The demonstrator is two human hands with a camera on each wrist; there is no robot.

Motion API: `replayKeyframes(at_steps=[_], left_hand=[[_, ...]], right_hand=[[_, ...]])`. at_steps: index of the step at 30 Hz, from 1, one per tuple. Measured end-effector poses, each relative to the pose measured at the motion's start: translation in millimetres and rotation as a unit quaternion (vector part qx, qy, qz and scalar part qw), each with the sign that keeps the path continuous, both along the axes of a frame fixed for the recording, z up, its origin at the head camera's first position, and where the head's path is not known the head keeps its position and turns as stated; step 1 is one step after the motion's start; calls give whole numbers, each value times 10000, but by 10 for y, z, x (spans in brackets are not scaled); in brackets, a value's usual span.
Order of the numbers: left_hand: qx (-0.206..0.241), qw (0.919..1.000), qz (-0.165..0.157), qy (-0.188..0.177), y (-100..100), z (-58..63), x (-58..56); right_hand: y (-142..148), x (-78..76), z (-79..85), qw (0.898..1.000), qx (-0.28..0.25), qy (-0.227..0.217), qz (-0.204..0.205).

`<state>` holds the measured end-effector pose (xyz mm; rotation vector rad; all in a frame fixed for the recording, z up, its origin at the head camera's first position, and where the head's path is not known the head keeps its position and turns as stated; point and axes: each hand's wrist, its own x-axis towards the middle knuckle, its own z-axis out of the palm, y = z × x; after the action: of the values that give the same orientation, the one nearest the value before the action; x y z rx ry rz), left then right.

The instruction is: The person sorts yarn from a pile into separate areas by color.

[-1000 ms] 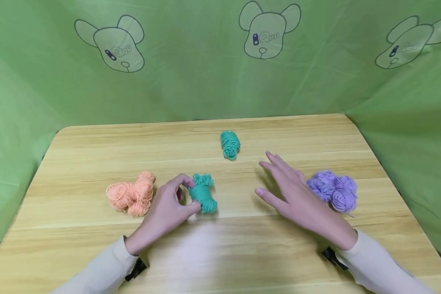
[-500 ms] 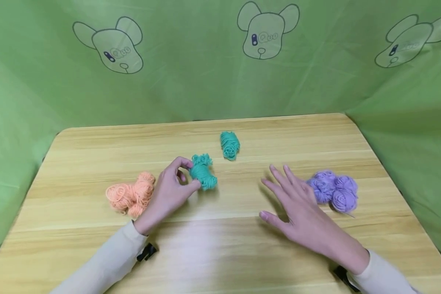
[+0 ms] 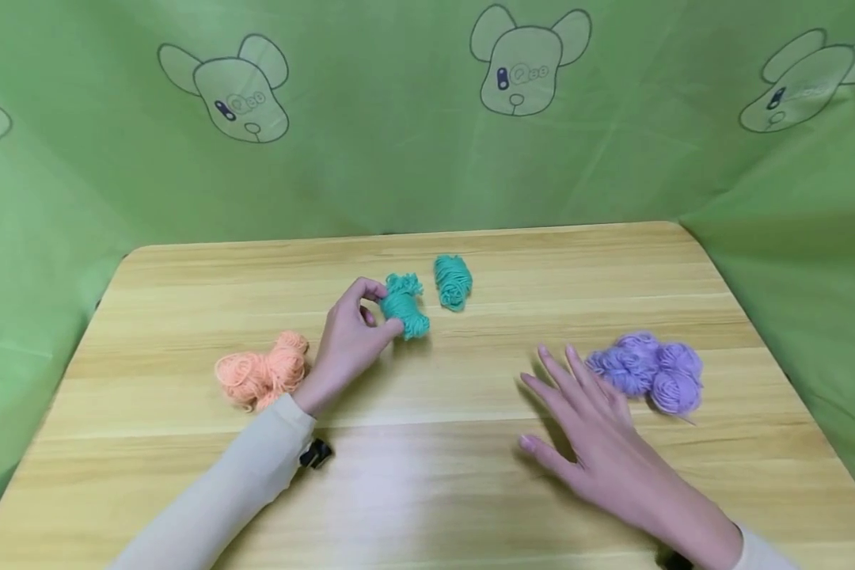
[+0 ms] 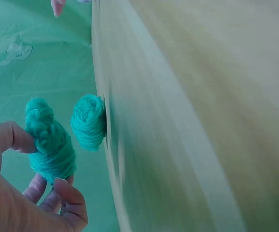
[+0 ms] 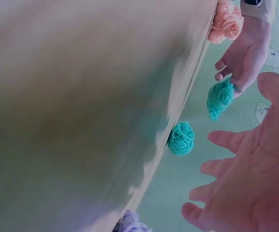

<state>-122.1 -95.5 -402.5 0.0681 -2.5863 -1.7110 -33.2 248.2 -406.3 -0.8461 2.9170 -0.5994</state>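
Note:
My left hand (image 3: 356, 336) pinches a teal yarn skein (image 3: 404, 307) between thumb and fingers, left of a second teal yarn skein (image 3: 454, 283) lying toward the back of the table. In the left wrist view the held skein (image 4: 52, 145) is raised off the table, and the other skein (image 4: 89, 122) rests on the surface beyond it. My right hand (image 3: 602, 443) hovers over the right part of the table, fingers spread and holding nothing. Just beyond its fingers lies a cluster of purple yarn balls (image 3: 648, 370).
A bunch of peach yarn balls (image 3: 260, 372) sits on the left, partly behind the left forearm. The wood-grain table (image 3: 413, 491) has rounded back corners. Green cloth (image 3: 378, 158) with printed bear heads hangs behind and at both sides.
My left hand has carried the pinched teal skein away from me, up near the second one. My right hand has drawn back toward me, its fingers still spread.

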Motion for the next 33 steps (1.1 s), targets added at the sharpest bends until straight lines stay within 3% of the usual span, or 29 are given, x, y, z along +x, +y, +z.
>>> replayKeyframes(at_steps=[7, 15, 22, 28, 33], left_hand=[[157, 9996, 219, -77, 97, -52, -140], [240, 9987, 444, 14, 215, -107, -308], [365, 9965, 692, -287, 299, -153, -454], [306, 9944, 843, -567, 302, -207, -519], [-30, 9931, 831, -832, 298, -198, -489]], right_hand=[[2, 121, -31, 9992, 32, -233, -320], [12, 147, -12, 9990, -32, -171, -407], [0, 169, -20, 9988, 33, -267, -403], [14, 199, -15, 9999, 111, -9, -110], [42, 167, -31, 9993, 238, 259, 161]])
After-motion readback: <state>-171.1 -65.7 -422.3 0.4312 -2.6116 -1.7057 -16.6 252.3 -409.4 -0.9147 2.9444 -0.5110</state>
